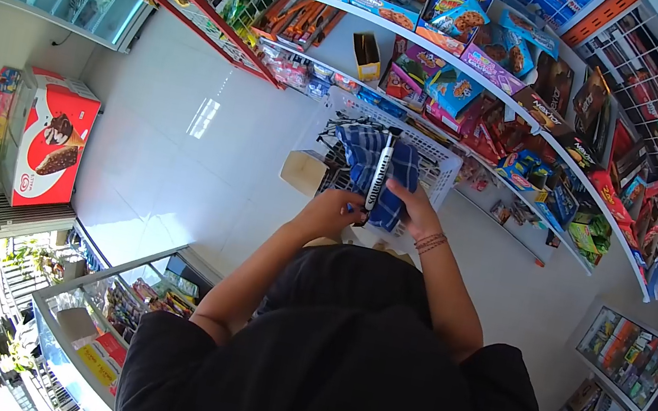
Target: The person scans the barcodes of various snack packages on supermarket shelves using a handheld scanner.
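Observation:
A slim white marker-like stick (381, 175) with dark lettering and a black end stands lengthwise in front of me, over a blue checked cloth (359, 144). The fingers of my left hand (334, 214) are pinched at the stick's lower end. My right hand (416, 210) is closed on the right part of the cloth, its thumb close to the stick's side. Beneath the cloth is a white plastic basket (442, 171) with dark thin items in it, partly covered. An open cardboard box (302, 171) sits left of the basket.
Curved shelves (355, 9) packed with snacks arch ahead and to the right. Pale shiny floor tiles (176, 121) extend left towards a red ice cream freezer (56, 144). A glass display case (84, 321) stands at lower left, another (628, 355) at right.

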### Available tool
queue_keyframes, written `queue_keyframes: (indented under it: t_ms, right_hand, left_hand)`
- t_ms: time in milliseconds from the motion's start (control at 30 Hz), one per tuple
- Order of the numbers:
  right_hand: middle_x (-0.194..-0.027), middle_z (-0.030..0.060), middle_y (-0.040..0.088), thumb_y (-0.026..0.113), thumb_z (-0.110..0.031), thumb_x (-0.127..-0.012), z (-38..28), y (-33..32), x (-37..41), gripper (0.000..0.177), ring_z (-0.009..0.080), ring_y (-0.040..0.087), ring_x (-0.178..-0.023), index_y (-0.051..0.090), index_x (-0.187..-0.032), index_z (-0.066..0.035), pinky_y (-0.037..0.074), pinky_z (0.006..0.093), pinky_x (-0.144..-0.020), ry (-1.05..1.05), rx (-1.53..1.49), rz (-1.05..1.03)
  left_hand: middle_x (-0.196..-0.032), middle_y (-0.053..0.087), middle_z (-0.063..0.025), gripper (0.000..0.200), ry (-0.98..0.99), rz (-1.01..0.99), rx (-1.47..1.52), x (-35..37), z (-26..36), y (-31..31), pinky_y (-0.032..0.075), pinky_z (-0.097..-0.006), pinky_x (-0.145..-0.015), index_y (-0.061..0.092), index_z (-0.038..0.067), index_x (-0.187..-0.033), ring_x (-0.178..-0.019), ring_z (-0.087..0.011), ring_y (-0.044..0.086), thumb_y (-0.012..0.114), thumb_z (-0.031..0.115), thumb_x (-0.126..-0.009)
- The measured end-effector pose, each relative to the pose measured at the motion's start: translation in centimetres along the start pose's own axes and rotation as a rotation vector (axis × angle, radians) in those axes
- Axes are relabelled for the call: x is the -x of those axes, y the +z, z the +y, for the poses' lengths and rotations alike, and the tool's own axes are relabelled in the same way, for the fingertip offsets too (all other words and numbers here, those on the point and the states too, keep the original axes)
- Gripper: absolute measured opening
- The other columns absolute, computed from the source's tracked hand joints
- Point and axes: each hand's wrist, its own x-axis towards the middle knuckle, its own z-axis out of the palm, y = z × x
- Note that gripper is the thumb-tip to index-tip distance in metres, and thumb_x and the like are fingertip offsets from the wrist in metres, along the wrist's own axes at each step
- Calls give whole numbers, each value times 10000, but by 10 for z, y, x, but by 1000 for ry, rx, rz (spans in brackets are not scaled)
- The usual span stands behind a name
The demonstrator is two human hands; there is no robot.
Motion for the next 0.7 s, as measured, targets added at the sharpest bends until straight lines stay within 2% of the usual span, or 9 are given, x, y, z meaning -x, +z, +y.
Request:
queue_keyframes:
  t_ms: [33, 100, 167, 300, 400, 467, 600, 667, 700]
  right_hand:
    - [-1152, 57, 470, 774, -168, -624, 0, 2, -1, 768, 168, 460, -1063, 333, -1243, -58, 391, 307, -896, -12, 22, 4]
    - [-1134, 52, 480, 769, -152, -628, 0, 12, 5, 736, 164, 471, -1049, 353, -1227, -58, 394, 310, -891, -111, 129, 34]
    - [-1110, 54, 491, 786, -118, -592, -8, 25, 13, 745, 159, 480, -1035, 368, -1206, -55, 390, 316, -893, -222, 280, 67]
    - [-1098, 59, 498, 783, -95, -587, -9, 41, 23, 724, 157, 497, -1009, 378, -1186, -47, 416, 307, -862, -364, 432, 187]
    - [-1043, 61, 532, 779, -64, -574, -10, 44, 24, 666, 153, 536, -937, 422, -1136, -34, 447, 291, -812, -403, 409, 267]
    - [-979, 56, 564, 763, -37, -580, -10, 44, 25, 591, 144, 564, -862, 461, -1088, -23, 468, 279, -766, -406, 249, 236]
    - [-1011, 79, 555, 779, -80, -559, -15, 46, 32, 682, 160, 556, -897, 425, -1140, -26, 466, 277, -765, -448, 313, 267]
    - [-969, 70, 572, 753, -25, -563, -24, 46, 36, 610, 157, 566, -869, 460, -1098, -29, 470, 282, -751, -294, 121, 228]
    - [-938, 61, 582, 733, 13, -563, -28, 43, 35, 555, 152, 573, -839, 488, -1059, -32, 473, 283, -738, -206, 78, 213]
  left_hand:
    - [-721, 611, -76, 177, -16, 0, -28, 2, 5, -4, 407, -294, -555, 624, 46, -857, -593, -166, 513, 613, 187, -751]
    - [-712, 608, -82, 170, -34, -6, -57, 6, 12, -8, 408, -301, -557, 620, 41, -832, -591, -180, 515, 614, 187, -745]
    - [-745, 607, -129, 180, -45, 4, -146, 7, 14, -11, 436, -370, -602, 624, 61, -811, -661, -282, 569, 613, 218, -724]
    - [-771, 603, -137, 176, -16, 3, -197, 9, 28, -15, 437, -379, -603, 615, 65, -799, -676, -300, 566, 609, 225, -725]
    - [-788, 605, -138, 209, -20, -32, -252, 10, 32, -15, 443, -359, -613, 608, 36, -817, -687, -283, 581, 624, 222, -724]
    - [-784, 613, -126, 268, 107, 45, 63, 10, 34, -12, 452, -335, -630, 603, -2, -838, -705, -250, 594, 648, 239, -730]
    - [-763, 622, -107, 286, 136, 136, 97, 8, 35, 2, 454, -303, -644, 602, -28, -843, -697, -195, 599, 661, 233, -741]
    - [-738, 615, -67, 265, 28, 106, 272, 8, 39, 4, 442, -264, -670, 593, -23, -864, -706, -124, 574, 666, 206, -752]
    - [-738, 615, -67, 265, 36, 103, 268, 7, 42, 2, 442, -264, -670, 593, -23, -864, -706, -124, 574, 666, 206, -752]
